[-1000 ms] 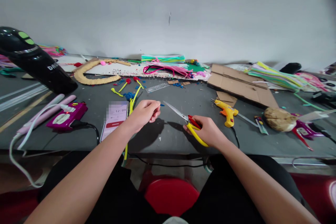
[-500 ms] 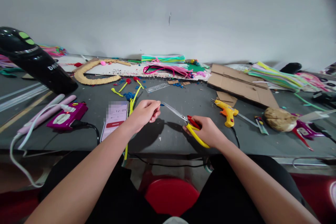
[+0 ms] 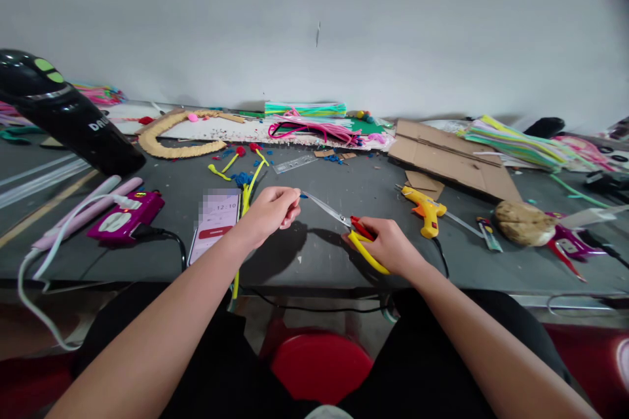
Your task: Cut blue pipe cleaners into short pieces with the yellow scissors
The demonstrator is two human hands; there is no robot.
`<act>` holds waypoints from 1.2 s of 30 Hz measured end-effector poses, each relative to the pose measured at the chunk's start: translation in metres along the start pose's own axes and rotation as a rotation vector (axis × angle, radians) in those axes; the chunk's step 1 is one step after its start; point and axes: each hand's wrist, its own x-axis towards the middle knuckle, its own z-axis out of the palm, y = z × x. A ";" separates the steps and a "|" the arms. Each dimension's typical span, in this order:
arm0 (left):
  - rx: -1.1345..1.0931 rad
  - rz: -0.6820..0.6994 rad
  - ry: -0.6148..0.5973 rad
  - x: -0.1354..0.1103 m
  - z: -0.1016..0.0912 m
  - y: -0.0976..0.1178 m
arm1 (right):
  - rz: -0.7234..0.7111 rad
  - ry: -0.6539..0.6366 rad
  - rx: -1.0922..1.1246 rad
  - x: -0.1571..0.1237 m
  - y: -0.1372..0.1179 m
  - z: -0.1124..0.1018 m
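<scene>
Left hand (image 3: 275, 211), pinched tight, holds a small blue piece (image 3: 303, 196). Right hand (image 3: 386, 243) curls round red-and-yellow-handled scissors (image 3: 343, 218); their tips have edged in, seemingly within snipping reach.

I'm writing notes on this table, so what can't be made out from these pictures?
Head view throughout:
Blue piece at the left hand: too small to identify.
Scissors: handles partly covered by the right hand.
Phone: one corner pixelated, another behind the left forearm.
Black device: cut off by the left edge.
</scene>
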 end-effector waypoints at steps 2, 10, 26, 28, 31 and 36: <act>-0.003 -0.001 0.000 0.000 -0.001 -0.001 | 0.021 0.002 0.016 0.000 -0.001 0.000; -0.018 0.009 0.018 0.001 0.000 -0.002 | 0.038 -0.020 0.058 -0.002 -0.003 -0.002; -0.005 0.004 0.007 0.001 -0.001 -0.002 | -0.006 -0.032 -0.015 -0.001 -0.002 0.000; -0.002 0.005 0.007 0.001 -0.001 -0.002 | -0.015 -0.028 -0.021 0.000 -0.001 0.000; 0.003 0.006 0.012 0.000 -0.001 -0.001 | -0.016 -0.020 -0.025 0.000 0.001 0.001; 0.001 0.005 0.027 0.001 0.000 -0.001 | 0.015 -0.010 0.012 0.001 0.000 0.000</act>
